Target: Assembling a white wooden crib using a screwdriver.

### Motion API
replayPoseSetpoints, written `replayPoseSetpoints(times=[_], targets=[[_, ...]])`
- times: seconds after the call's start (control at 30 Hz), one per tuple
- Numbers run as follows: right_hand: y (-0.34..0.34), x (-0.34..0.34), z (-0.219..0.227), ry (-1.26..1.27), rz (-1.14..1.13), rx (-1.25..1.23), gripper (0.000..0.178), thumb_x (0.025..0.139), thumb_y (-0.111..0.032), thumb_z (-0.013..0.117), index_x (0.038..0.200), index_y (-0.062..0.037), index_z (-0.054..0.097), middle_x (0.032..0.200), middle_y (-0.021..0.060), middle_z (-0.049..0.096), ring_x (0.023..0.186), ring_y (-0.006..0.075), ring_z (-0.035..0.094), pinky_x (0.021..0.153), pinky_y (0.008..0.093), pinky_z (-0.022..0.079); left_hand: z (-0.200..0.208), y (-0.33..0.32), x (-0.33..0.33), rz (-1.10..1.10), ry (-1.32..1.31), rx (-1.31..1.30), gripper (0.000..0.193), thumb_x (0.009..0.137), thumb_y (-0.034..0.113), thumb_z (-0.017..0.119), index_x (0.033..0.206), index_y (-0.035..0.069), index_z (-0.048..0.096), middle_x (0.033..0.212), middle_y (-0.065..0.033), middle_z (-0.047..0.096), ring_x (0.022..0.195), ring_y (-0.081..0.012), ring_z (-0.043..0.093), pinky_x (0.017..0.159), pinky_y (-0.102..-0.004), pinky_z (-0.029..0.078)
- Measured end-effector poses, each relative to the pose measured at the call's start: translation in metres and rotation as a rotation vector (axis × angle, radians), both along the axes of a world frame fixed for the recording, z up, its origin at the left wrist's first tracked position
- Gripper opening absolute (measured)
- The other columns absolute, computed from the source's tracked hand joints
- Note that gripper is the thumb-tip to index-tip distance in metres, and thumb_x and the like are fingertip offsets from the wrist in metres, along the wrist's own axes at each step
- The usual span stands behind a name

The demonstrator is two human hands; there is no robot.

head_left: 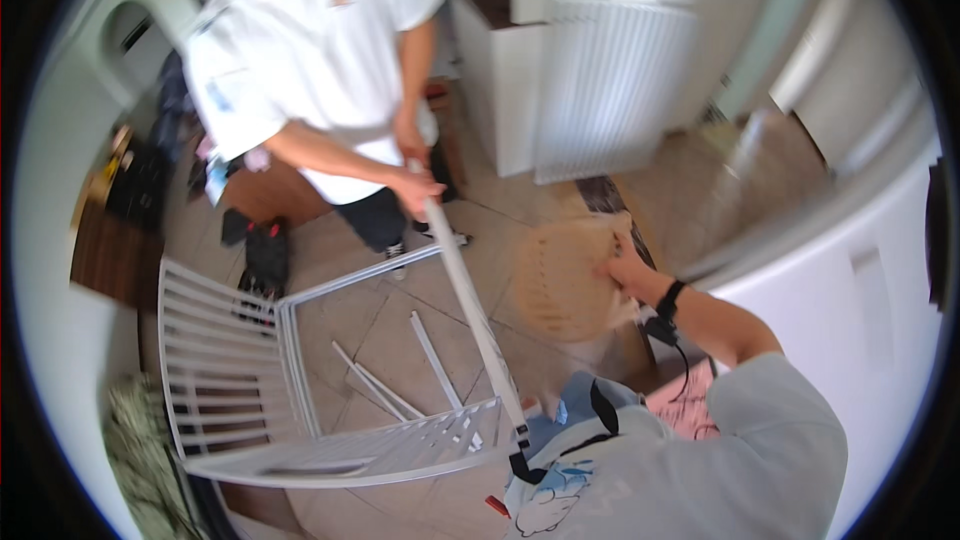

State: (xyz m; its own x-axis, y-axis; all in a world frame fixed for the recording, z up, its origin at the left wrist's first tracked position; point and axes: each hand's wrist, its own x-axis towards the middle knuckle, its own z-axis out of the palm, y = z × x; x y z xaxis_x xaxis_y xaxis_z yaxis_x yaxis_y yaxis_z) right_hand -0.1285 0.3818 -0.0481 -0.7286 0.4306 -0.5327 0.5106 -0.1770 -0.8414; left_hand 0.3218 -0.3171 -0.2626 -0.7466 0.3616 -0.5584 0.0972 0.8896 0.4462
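Observation:
At the right, my right hand is closed on the rim of a beige, slotted plastic stool, which is smeared by motion. A dark band circles that wrist. My left hand does not show. To the left stands a white slatted frame, like a crib with open sides, its near corner close to my body. Across from me, a person in a white shirt has a hand on the end of the frame's long white rail.
Loose white strips lie on the tiled floor inside the frame. A white ribbed panel leans by a white cabinet. A dark bag sits behind the frame. A pink item and a dark cable lie near my right side.

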Motion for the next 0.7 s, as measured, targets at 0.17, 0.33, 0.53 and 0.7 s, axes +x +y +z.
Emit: replayPoseSetpoints(times=[0.17, 0.33, 0.53, 0.7], targets=[[0.037, -0.079, -0.02, -0.054, 0.374, 0.217, 0.11, 0.062, 0.0, 0.079, 0.151, -0.0144, 0.016, 0.128, 0.0138, 0.052, 0.093, 0.0244, 0.059, 0.06, 0.0359, 0.05, -0.049, 0.141, -0.076, 0.221, 0.265, -0.007, 0.027, 0.09, 0.029, 0.05, 0.091, 0.005, 0.064, 0.081, -0.0231, 0.065, 0.082, -0.0352, 0.065, 0.071, -0.0477, 0.05], [0.029, -0.179, -0.051, -0.304, 0.811, 0.285, 0.108, 0.062, -0.007, 0.082, 0.149, -0.0069, 0.019, 0.127, 0.0165, 0.051, 0.099, 0.0263, 0.059, 0.071, 0.0374, 0.052, -0.084, 0.251, -0.142, 0.411, 0.473, -0.124, 0.031, 0.09, 0.03, 0.048, 0.089, 0.004, 0.065, 0.083, -0.0239, 0.066, 0.085, -0.0365, 0.065, 0.075, -0.0483, 0.05], [-0.004, -0.221, -0.111, -0.208, 1.054, 0.124, 0.08, 0.07, -0.01, 0.077, 0.136, 0.0014, 0.033, 0.116, 0.0177, 0.058, 0.107, 0.0251, 0.058, 0.083, 0.0352, 0.052, -0.136, 0.451, -0.247, 0.829, 0.644, -0.42, 0.035, 0.09, 0.032, 0.046, 0.086, 0.003, 0.065, 0.084, -0.0249, 0.067, 0.089, -0.0381, 0.066, 0.078, -0.049, 0.049], [0.026, -0.222, -0.185, -0.554, 1.354, -0.175, 0.055, 0.075, -0.015, 0.074, 0.124, 0.0017, 0.054, 0.115, 0.0118, 0.063, 0.108, 0.0208, 0.058, 0.091, 0.0347, 0.048, 0.162, 0.627, -0.218, 0.84, 0.293, -0.141, 0.017, 0.092, 0.018, 0.057, 0.096, 0.001, 0.059, 0.065, -0.0118, 0.056, 0.059, -0.0194, 0.056, 0.053, -0.0316, 0.047]])
